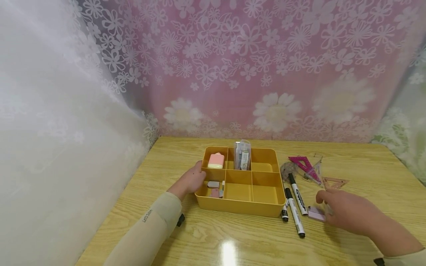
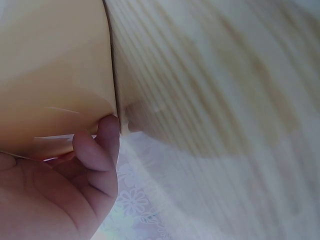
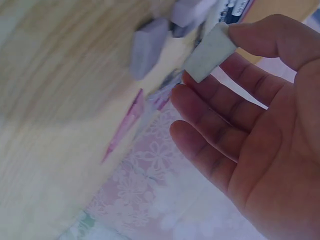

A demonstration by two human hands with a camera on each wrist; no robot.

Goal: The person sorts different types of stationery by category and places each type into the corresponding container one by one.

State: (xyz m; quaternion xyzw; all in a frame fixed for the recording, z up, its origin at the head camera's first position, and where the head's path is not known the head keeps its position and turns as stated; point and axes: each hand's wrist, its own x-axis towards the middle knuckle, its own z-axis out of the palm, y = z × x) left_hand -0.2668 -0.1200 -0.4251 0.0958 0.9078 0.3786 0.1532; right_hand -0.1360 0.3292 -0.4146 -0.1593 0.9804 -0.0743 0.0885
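A yellow six-compartment organizer tray (image 1: 239,208) sits on the table. My left hand (image 1: 194,178) grips its left side, and the left wrist view shows curled fingers (image 2: 102,155) against the tray wall. Over the table right of the tray, my right hand (image 1: 352,210) pinches a small white eraser (image 3: 210,52) between thumb and fingertips. Just beside that hand lie lilac erasers (image 1: 316,214). Inside the tray, several small erasers (image 1: 213,184) occupy the front left compartment. A pink and cream item (image 1: 216,160) is in the back left one, and a clear case (image 1: 242,157) stands in the back middle one.
Black-and-white markers (image 1: 294,212) lie along the tray's right side. Behind them are a magenta set square (image 1: 304,168), an orange set square (image 1: 334,183) and other clear rulers. A floral pink curtain (image 1: 266,74) hangs behind the wood-grain table (image 1: 206,240); a white sheet (image 1: 66,129) is at the left.
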